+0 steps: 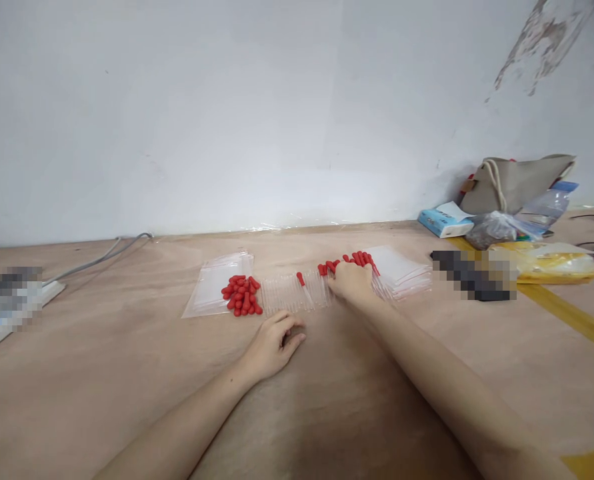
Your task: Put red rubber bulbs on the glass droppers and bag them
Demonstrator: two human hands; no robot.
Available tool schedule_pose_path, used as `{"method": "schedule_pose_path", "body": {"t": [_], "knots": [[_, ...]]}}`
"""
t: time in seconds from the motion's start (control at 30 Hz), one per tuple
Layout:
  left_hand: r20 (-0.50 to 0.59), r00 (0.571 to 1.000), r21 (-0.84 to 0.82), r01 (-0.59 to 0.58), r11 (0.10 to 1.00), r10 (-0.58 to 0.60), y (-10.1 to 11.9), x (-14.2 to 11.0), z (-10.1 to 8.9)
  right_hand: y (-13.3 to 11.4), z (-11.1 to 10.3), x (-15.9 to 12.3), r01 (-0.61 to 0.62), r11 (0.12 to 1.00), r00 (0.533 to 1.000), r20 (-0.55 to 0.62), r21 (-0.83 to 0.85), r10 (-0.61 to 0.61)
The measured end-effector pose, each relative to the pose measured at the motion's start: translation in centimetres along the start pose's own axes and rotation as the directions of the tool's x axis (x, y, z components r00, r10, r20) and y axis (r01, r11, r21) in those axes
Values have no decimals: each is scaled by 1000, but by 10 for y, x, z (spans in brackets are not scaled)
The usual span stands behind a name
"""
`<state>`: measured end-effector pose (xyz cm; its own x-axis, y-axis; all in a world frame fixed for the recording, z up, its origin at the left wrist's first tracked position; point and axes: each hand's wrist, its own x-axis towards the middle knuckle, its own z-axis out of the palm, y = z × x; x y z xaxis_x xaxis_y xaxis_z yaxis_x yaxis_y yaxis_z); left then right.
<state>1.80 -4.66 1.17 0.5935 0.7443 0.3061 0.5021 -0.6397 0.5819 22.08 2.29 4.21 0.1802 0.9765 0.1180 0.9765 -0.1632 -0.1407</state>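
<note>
A row of clear slender tubes (pixel 281 293) lies side by side on the wooden table (pixel 271 433), roughly midway between the two bag stacks. One red-topped tube (pixel 301 280) lies among them, and a cluster of red-topped tubes (pixel 365 259) continues the row to the right. A pile of loose red bulbs (pixel 244 297) sits at the row's left end, partly on the left stack of clear bags (pixel 207 288).

The right hand (pixel 351 281) is over the right part of the row, at the red tops; its fingertips are hidden, so whether it grips one cannot be told. The left hand (pixel 274 343) rests just in front of the row, fingers loosely curled, with a narrow gap between thumb and forefinger.

The right stack of bags (pixel 401 268) borders the cluster closely, leaving little sideways room there. Behind the row, a strip of wood runs to the table's far edge, which meets the pale wall (pixel 217 120). In front, and left of the left stack, wood stretches broadly, with both forearms crossing the front part.

Farther right, a blurred dark object (pixel 469 275) stands in the way just beyond the right stack. Past it are a blue tissue pack (pixel 439 222), a crumpled plastic bag (pixel 494 230), a yellow package (pixel 557 263), a grey bag (pixel 527 187) and yellow tape (pixel 571 317). At far left, a grey cable (pixel 94 258) meets a white object (pixel 51 293), partly blurred.
</note>
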Motion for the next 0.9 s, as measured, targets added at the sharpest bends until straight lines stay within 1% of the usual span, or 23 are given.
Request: {"method": "schedule_pose_path", "body": {"t": [0.2, 0.3, 0.4, 0.47, 0.57, 0.7, 0.73, 0.8, 0.9], "knots": [[6, 1000, -4, 3, 1000, -3, 1, 0, 0, -8, -3, 7, -34, 998, 993, 114, 53, 28], [12, 1000, 2, 3, 1000, -3, 1, 0, 0, -4, -8, 8, -61, 993, 987, 152, 100, 46], [14, 1000, 8, -1, 1000, 1, 1, 1, 0, 6, -15, 11, -81, 984, 980, 191, 158, 50], [9, 1000, 8, -5, 1000, 5, 1, 1, 0, 15, -20, 13, -70, 973, 977, 211, 220, 22], [2, 1000, 10, -7, 1000, 7, 1, 1, -1, 29, -27, 14, -29, 937, 970, 236, 349, -58], [-1, 1000, 15, -9, 1000, 9, 0, 0, 0, 49, -33, 5, 23, 846, 949, 255, 532, -186], [-2, 1000, 18, -9, 1000, 9, 0, 0, 0, 53, -33, 1, 39, 818, 945, 245, 573, -216], [-3, 1000, 21, -10, 1000, 10, -1, 0, 1, 59, -30, -7, 92, 750, 946, 178, 655, -272], [-11, 1000, 19, -14, 1000, 14, -2, 0, 2, 62, -15, -20, 230, 656, 944, -2, 719, -329]]}}
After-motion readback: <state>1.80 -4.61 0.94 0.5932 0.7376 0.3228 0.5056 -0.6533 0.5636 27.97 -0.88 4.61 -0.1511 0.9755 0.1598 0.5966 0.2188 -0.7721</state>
